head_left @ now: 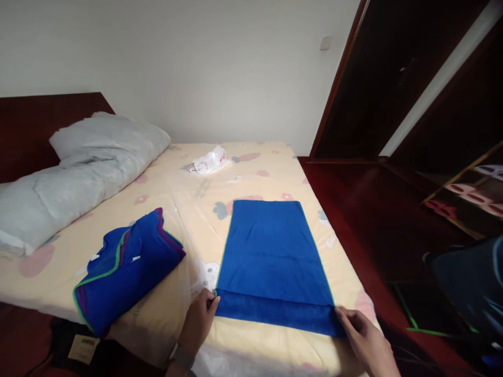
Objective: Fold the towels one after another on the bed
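A blue cloth [273,251] with thin green side edges lies flat on the bed, its near end folded over into a narrow band. My left hand [199,317] pinches the left corner of that band. At the right corner, my right hand [363,335] grips the cloth between thumb and fingers. To the left rests a loosely folded pile of blue cloths [131,267] with green and purple edges, touched by neither hand.
The bed [157,201] has a patterned cream sheet. A grey quilt [90,167] lies at the left, and a white plastic bag [211,160] sits near the far edge. Beyond the bed's right edge are a dark red floor [346,193] and a shoe rack with slippers [469,193].
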`<move>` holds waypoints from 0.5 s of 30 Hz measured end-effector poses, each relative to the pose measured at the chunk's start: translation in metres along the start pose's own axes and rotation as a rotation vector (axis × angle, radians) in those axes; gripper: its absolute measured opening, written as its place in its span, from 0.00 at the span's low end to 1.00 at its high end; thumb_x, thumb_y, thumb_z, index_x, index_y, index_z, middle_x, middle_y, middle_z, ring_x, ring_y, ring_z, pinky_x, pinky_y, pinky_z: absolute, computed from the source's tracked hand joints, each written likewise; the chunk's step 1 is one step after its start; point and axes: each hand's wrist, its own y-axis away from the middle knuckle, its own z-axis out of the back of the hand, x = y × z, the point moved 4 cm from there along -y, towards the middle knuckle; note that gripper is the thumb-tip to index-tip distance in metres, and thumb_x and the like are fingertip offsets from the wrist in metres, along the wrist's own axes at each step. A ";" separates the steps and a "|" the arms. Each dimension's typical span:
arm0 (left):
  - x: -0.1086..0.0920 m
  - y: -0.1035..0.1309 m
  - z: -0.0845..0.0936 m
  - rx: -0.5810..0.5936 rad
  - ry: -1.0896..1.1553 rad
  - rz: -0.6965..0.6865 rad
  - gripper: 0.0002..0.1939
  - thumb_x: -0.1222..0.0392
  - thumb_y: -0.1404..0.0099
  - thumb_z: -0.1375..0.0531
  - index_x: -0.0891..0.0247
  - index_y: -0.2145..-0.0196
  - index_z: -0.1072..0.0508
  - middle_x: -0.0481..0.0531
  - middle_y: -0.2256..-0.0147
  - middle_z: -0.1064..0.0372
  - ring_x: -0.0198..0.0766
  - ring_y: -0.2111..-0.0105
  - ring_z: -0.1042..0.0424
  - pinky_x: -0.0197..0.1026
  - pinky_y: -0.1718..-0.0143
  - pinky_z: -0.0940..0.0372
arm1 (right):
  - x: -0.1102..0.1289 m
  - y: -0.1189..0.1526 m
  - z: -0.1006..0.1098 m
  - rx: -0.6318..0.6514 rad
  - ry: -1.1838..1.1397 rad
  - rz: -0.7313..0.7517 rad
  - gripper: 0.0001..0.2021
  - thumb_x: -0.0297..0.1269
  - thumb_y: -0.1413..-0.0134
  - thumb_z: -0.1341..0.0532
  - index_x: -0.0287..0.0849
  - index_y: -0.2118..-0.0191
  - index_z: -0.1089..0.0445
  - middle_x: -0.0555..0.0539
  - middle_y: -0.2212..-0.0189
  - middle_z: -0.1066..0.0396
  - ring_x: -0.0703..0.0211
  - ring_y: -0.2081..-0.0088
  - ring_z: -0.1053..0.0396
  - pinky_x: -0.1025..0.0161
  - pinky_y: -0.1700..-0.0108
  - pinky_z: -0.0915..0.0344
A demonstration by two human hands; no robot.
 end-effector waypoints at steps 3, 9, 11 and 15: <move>0.001 -0.002 0.004 0.017 0.090 0.048 0.19 0.40 0.35 0.46 0.58 0.73 0.36 0.46 0.77 0.34 0.40 0.74 0.31 0.40 0.69 0.37 | -0.002 -0.002 -0.001 0.002 -0.031 -0.017 0.27 0.69 0.57 0.46 0.52 0.66 0.26 0.47 0.58 0.20 0.41 0.52 0.25 0.54 0.56 0.32; 0.006 -0.005 -0.001 0.058 0.220 0.054 0.24 0.36 0.37 0.44 0.58 0.76 0.38 0.43 0.79 0.40 0.37 0.75 0.36 0.39 0.70 0.39 | -0.006 -0.004 -0.005 -0.003 -0.158 0.001 0.27 0.67 0.58 0.42 0.49 0.63 0.26 0.45 0.56 0.21 0.42 0.49 0.27 0.56 0.52 0.32; 0.009 -0.007 -0.002 0.041 0.264 0.047 0.23 0.37 0.37 0.43 0.59 0.76 0.38 0.44 0.78 0.39 0.37 0.75 0.35 0.39 0.69 0.38 | -0.008 -0.006 -0.008 0.010 -0.201 0.033 0.28 0.66 0.58 0.40 0.47 0.61 0.27 0.44 0.57 0.21 0.43 0.51 0.25 0.56 0.53 0.32; 0.014 -0.010 0.002 -0.033 0.364 0.113 0.17 0.42 0.40 0.40 0.58 0.70 0.35 0.47 0.73 0.31 0.40 0.70 0.28 0.40 0.68 0.33 | -0.010 -0.007 -0.009 -0.010 -0.179 0.043 0.31 0.66 0.59 0.41 0.47 0.55 0.31 0.45 0.64 0.20 0.46 0.59 0.23 0.58 0.59 0.31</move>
